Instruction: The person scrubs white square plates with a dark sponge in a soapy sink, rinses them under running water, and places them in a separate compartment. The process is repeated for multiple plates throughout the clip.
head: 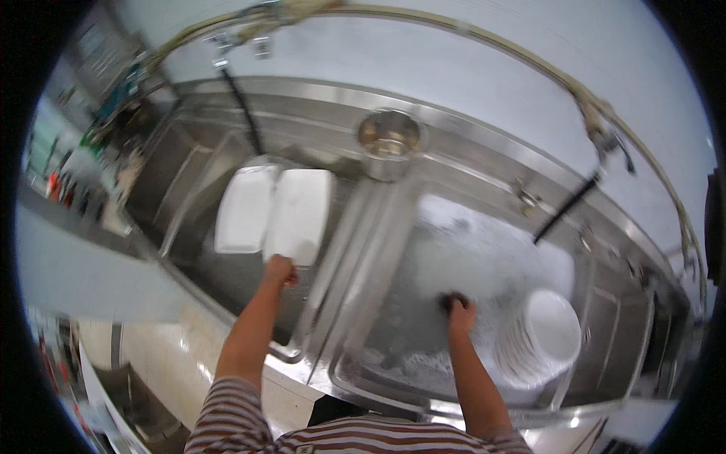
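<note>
My left hand [281, 271] is over the left sink basin, its fingers closed at the near edge of a white rectangular dish [302, 213]. Side by side with it lies a second white dish [245, 213] of similar shape. Over the soapy water [482, 255] of the right basin, my right hand [462, 316] grips a dark scrubbing pad [452, 301], blurred and partly covered by the fingers. To the right of that hand, a leaning stack of white bowls [547, 335] stands in the suds.
A steel pot [389, 142] rests on the ledge behind the divider [363, 244]. Black spouts hang into the left basin [244, 113] and right basin [567, 207]. Further steel basins lie at the far left [184, 153] and far right [610, 335]. A hose [465, 28] runs along the wall.
</note>
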### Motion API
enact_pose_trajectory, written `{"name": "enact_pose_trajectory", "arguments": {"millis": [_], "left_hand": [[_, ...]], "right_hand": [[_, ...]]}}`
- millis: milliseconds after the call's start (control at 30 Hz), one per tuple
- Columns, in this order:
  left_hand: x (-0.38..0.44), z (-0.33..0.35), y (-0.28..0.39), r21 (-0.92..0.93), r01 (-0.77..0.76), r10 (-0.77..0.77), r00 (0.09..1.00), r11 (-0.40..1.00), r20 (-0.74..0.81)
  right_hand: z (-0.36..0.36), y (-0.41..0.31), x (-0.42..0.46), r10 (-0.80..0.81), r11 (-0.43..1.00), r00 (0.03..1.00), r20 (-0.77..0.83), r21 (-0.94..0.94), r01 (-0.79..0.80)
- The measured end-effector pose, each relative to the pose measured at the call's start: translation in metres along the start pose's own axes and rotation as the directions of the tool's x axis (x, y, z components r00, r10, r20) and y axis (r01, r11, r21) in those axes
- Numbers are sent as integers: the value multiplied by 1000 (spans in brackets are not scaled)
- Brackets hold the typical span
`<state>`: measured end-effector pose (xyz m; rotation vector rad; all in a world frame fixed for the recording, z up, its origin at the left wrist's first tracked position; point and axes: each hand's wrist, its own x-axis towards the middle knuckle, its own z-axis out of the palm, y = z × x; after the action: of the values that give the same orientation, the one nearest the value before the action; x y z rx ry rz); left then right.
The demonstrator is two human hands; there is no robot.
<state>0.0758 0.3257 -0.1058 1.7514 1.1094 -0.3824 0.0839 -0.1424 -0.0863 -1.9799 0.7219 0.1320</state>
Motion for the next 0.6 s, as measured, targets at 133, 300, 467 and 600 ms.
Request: {"name": "enact_pose_trajectory", "arguments": {"millis": [133, 300, 467, 600], "left_hand": [[-107, 41, 98, -366, -442, 410, 897, 819, -167], [-215, 152, 140, -422, -504, 625, 748, 754, 223], [-160, 267, 103, -9, -557, 547, 812, 830, 205], [-96, 318, 76, 241, -473, 461, 881, 848, 106]], "right_hand": [[24, 9, 43, -104, 982, 955, -278, -179, 55], [58, 5, 84, -547, 741, 836, -33, -484, 466], [60, -5, 55, -453, 616, 724, 520, -404, 676], [14, 18, 17, -512, 604, 708, 487, -382, 700]]}}
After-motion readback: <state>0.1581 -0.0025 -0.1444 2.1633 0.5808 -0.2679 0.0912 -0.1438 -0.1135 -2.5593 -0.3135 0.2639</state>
